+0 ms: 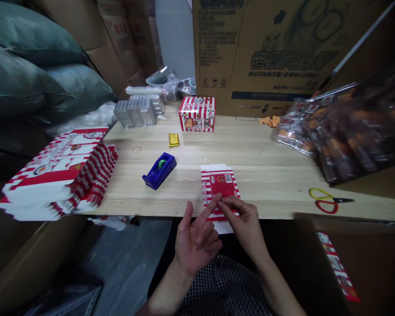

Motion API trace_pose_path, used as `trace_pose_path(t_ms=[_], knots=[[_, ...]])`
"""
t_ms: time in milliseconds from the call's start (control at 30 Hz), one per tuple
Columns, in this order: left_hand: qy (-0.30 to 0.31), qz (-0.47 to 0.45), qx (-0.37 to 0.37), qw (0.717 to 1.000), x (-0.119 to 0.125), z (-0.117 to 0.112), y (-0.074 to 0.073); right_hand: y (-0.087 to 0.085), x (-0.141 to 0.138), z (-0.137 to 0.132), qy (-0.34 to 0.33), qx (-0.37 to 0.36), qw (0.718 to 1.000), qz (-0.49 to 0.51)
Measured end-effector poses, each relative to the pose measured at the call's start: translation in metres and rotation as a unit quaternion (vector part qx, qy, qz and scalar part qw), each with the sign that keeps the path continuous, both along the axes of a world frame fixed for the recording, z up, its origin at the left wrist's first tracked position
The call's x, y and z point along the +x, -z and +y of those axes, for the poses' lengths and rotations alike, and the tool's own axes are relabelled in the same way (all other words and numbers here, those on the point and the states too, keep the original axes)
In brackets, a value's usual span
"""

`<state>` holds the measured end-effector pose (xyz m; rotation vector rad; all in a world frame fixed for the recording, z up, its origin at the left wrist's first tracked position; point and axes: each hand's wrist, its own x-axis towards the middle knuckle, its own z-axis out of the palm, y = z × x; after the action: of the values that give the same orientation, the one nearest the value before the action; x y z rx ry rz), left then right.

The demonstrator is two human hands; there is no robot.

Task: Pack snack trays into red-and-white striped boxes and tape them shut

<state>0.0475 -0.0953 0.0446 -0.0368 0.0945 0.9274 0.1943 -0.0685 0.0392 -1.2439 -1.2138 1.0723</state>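
A flat, unfolded red-and-white striped carton (220,186) lies at the near edge of the wooden table (266,171). My left hand (195,235) is palm up just below it, thumb and index finger stretched toward the carton, holding nothing. My right hand (242,217) rests on the carton's near edge, its fingertips pinched against my left index fingertip. What they pinch, if anything, is too small to make out. A blue tape dispenser (159,170) sits to the left of the carton.
A stack of flat striped cartons (57,173) overhangs the table's left end. An assembled striped box (197,114), a gold packet (173,139), a rubber band (137,149), clear plastic trays (138,109), bagged pastries (342,127), scissors (327,199) and a big cardboard box (266,52) are also here.
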Motion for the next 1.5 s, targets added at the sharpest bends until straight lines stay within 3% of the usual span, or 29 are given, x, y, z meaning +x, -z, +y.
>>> trace_pose_path(t_ms=[167, 267, 400, 500, 600, 733, 933, 1100, 1267, 1367, 1500], knots=[[-0.008, 0.147, 0.116, 0.982, 0.007, -0.002, 0.016, -0.003, -0.002, -0.002, 0.015, 0.004, 0.997, -0.070], [0.000, 0.176, 0.121, 0.977, 0.009, -0.001, 0.022, -0.001, -0.003, 0.000, 0.008, -0.004, 0.998, -0.068], [-0.007, 0.186, 0.103, 0.977, 0.007, 0.004, 0.025, 0.004, 0.000, 0.005, 0.024, -0.033, 0.999, 0.012], [-0.014, 0.157, 0.068, 0.985, 0.003, 0.008, 0.024, 0.006, 0.004, 0.007, 0.036, -0.048, 0.997, 0.049], [-0.003, 0.062, -0.004, 0.998, -0.002, 0.011, 0.021, 0.010, 0.007, 0.007, 0.035, -0.065, 0.996, 0.053], [-0.006, -0.030, -0.097, 0.995, -0.007, 0.011, 0.015, 0.018, 0.003, 0.005, 0.021, -0.072, 0.996, 0.041], [-0.002, -0.018, -0.086, 0.996, -0.004, 0.004, 0.016, 0.021, -0.005, 0.006, 0.018, -0.050, 0.999, 0.002], [-0.027, 0.140, 0.028, 0.989, -0.001, -0.004, 0.023, 0.020, -0.010, 0.006, -0.012, -0.044, 0.998, -0.038], [-0.061, 0.357, 0.128, 0.923, 0.004, -0.015, 0.030, 0.018, -0.019, 0.008, -0.035, -0.028, 0.996, -0.072], [-0.066, 0.419, 0.173, 0.889, 0.006, -0.018, 0.035, 0.018, -0.024, 0.010, -0.044, -0.023, 0.995, -0.090], [-0.062, 0.443, 0.174, 0.877, 0.002, -0.015, 0.037, 0.022, -0.025, 0.013, -0.038, -0.041, 0.998, -0.040]])
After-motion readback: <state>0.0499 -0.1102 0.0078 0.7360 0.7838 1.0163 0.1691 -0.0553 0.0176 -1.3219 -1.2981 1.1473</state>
